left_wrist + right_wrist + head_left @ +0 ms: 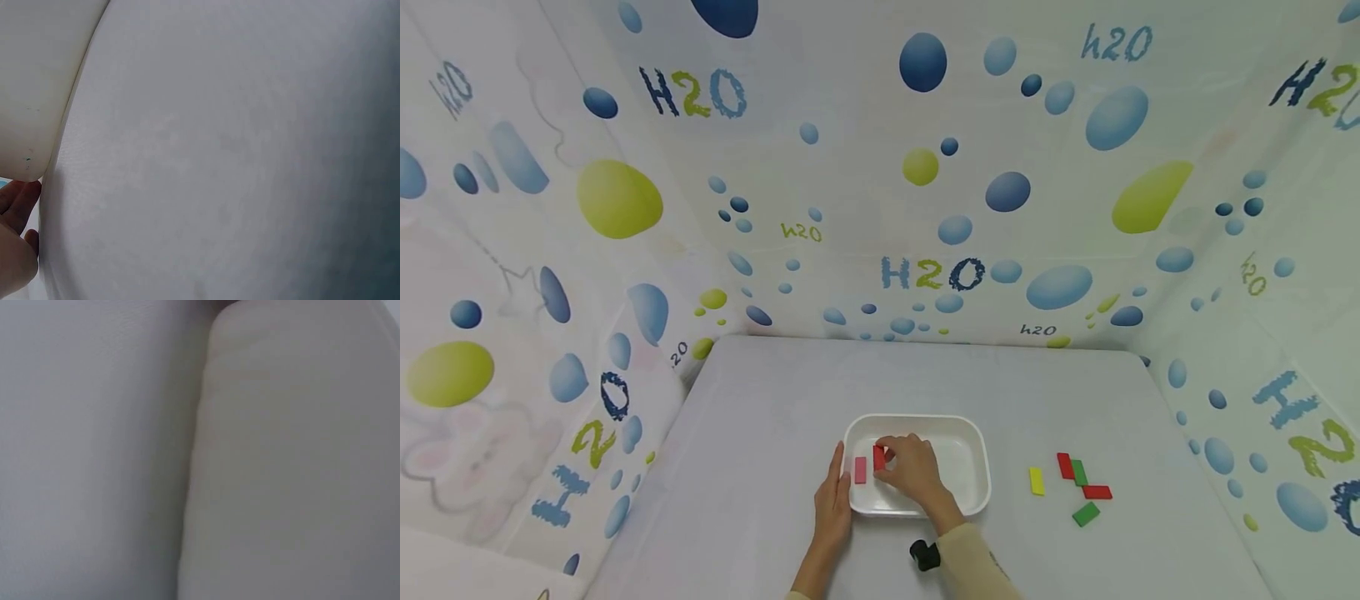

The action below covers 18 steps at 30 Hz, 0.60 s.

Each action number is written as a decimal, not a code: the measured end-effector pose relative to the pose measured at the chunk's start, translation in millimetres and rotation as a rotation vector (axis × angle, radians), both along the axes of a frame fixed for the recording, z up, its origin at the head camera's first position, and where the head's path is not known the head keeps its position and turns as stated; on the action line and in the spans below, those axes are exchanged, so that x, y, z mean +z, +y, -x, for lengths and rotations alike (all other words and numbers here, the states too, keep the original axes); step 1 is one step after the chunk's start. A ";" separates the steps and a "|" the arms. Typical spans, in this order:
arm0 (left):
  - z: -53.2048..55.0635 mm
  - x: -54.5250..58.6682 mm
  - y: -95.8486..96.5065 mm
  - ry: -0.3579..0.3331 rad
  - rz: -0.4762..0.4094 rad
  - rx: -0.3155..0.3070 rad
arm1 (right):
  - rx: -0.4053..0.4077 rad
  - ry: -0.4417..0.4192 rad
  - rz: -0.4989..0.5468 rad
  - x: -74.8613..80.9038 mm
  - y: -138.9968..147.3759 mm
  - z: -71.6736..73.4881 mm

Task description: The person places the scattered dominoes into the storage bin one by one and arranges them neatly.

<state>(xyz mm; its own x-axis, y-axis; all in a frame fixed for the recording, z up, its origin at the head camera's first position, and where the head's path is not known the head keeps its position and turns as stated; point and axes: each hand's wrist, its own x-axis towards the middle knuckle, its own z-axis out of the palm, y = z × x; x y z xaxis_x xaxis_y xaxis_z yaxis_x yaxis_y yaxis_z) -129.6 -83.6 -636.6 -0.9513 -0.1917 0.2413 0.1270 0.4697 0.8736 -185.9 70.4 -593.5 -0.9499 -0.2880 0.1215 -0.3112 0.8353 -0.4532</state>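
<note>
A white rectangular tray sits on the table in the head view. My left hand rests along the tray's left side with its fingers straight; in the left wrist view part of that hand touches the tray's wall. Over the inside of the tray, my right hand pinches a red block between thumb and fingers. Just left of it, a pink block lies in the tray. The right wrist view shows mostly a pale sleeve, and the right hand's fingers are hidden there.
Right of the tray lie a yellow block, two red blocks and two green blocks, some touching. A black device is at the right wrist. Patterned white curtains surround the grey-white table.
</note>
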 end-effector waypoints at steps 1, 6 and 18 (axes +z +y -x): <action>0.0 -0.1 -0.1 -0.005 -0.007 0.000 | -0.001 -0.009 -0.008 -1.2 -1.4 0.3; 0.9 1.0 -0.3 0.001 -0.005 -0.001 | 0.001 -0.020 -0.058 -7.0 -6.8 1.4; -0.1 1.1 -0.8 0.011 0.003 -0.004 | 0.011 -0.019 -0.141 -8.8 -15.1 1.2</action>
<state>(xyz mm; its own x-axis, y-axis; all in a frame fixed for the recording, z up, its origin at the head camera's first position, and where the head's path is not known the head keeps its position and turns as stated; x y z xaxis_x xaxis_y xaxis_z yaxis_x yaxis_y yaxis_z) -129.5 -84.5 -635.5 -0.9494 -0.1872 0.2523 0.1384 0.4716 0.8709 -187.1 55.2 -602.4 -0.9483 -0.3116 0.0609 -0.3134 0.8877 -0.3373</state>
